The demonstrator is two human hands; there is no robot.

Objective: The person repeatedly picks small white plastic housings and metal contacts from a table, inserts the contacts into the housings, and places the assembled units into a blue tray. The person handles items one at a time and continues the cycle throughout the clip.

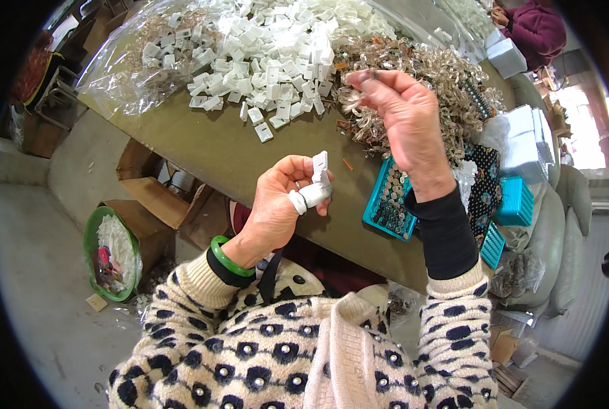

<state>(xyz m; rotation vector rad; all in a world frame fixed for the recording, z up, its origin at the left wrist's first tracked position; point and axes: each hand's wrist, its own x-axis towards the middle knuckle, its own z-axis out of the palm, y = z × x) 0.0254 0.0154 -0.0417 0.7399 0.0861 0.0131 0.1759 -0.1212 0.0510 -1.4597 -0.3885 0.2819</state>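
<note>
My left hand (284, 198) is raised over the table's near edge and pinches a small white plastic clip (320, 168) between thumb and taped forefinger. My right hand (400, 116) is lifted higher, over a heap of small shiny metal parts (448, 82), its fingertips pinched together on one tiny metal piece (371, 73). A large pile of the same white plastic clips (270, 54) lies on clear plastic sheeting at the far side of the olive-green table (209, 150).
A teal tray (386, 204) with rows of small parts sits by my right wrist; two more teal trays (516, 201) lie to the right. Cardboard boxes (154, 198) and a green basket (110, 255) stand on the floor at left. Another person in purple (536, 27) sits far right.
</note>
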